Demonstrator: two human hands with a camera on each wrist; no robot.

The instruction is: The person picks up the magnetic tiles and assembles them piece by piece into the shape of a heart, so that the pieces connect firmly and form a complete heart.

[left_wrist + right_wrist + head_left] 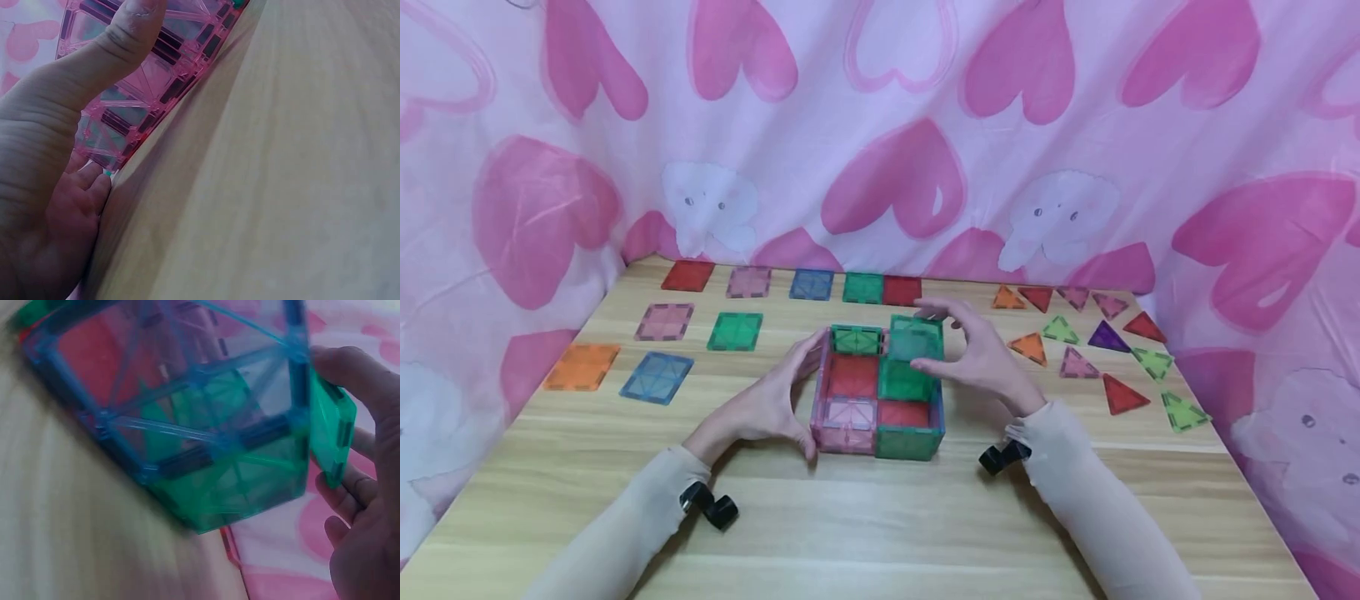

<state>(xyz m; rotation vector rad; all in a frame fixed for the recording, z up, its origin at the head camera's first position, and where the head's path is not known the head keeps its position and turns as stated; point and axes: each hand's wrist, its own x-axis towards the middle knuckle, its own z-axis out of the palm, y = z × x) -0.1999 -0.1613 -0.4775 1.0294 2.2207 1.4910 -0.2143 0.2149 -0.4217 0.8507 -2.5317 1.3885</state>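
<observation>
A low box of see-through magnetic tiles (907, 444) stands mid-table, its walls pink, green and blue, with red tiles showing inside. My left hand (767, 402) grips the box's left side, the thumb at its near corner and the fingers reaching toward the far one. In the left wrist view that thumb lies across the pink wall (140, 81). Above the far right part of the box, my right hand (981, 358) pinches a green square tile (331, 425) by its edges. The blue right wall (187, 432) is beside that hand in the right wrist view.
Loose square tiles lie to the left and along the back, among them an orange square (582, 367) and a blue square (657, 377). Several triangle tiles lie at right, including a red triangle (1123, 394). A pink heart-patterned curtain (895, 183) hangs around the table.
</observation>
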